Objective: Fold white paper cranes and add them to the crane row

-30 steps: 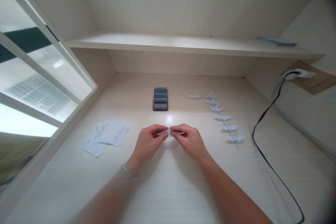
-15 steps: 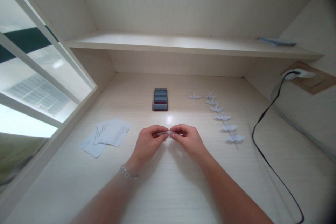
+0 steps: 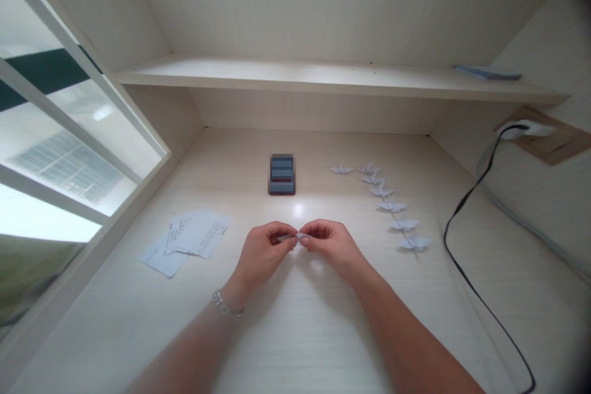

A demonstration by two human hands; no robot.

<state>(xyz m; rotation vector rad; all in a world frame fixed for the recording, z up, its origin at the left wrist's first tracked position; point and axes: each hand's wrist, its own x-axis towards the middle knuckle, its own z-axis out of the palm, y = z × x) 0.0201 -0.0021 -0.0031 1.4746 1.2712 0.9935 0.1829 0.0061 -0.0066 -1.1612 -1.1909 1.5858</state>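
Note:
Between my two hands is a small piece of folded white paper (image 3: 287, 237), mostly covered by my fingers. My left hand (image 3: 265, 249), with a bracelet at the wrist, pinches its left part between thumb and fingers. My right hand (image 3: 331, 243) pinches the right end, the thumbs almost touching. Both hands are just above the desk. To the right, several white folded paper cranes (image 3: 391, 207) stand in a curved row. Printed paper squares (image 3: 198, 231) lie overlapping on the left.
A dark blurred-out rectangular object (image 3: 281, 175) lies beyond my hands. A black cable (image 3: 466, 277) runs from a wall socket (image 3: 549, 135) down the desk's right side. Above the desk's back edge spans a shelf (image 3: 323, 77) with a thin bluish item (image 3: 488, 73) at its right end.
Both hands have shifted very slightly toward me, still pinching the folded paper. The cranes, paper squares and cable stay where they were.

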